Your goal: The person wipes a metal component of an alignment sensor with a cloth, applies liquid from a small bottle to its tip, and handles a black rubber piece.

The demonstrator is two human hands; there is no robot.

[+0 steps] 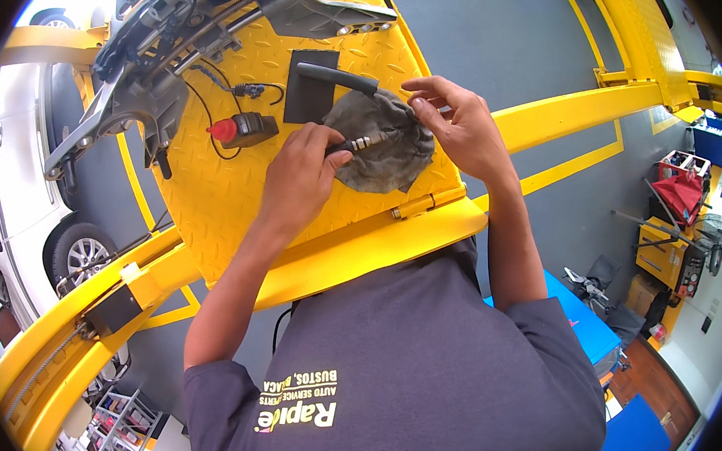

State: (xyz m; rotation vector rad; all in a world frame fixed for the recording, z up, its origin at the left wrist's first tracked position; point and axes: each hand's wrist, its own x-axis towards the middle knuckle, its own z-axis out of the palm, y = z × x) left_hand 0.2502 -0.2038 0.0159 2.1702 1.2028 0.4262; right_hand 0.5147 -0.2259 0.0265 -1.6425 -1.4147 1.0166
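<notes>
One black-and-silver tool (363,142) grasped in left hand (304,169), over grey rag (389,169), right hand (465,129) at rag's right edge, grip unclear

A crumpled grey cloth (399,170) lies on a bumpy yellow metal table (232,202), near the person's side. Over the cloth is a short dark stick with shiny metal rings (362,143), in the bare left hand (302,171). The bare right hand (464,128) is at the cloth's right edge. Behind the cloth, to the left, lies a flat black square (305,103). A long black tube (337,77) lies across the square, its right end by the cloth. Left of the square sits a small black thing with a red knob (253,130). A thin black wire with a plug (249,90) lies behind it. Farther back is a big grey metal frame (302,11). A shiny white car (21,167) stands far left.
</notes>
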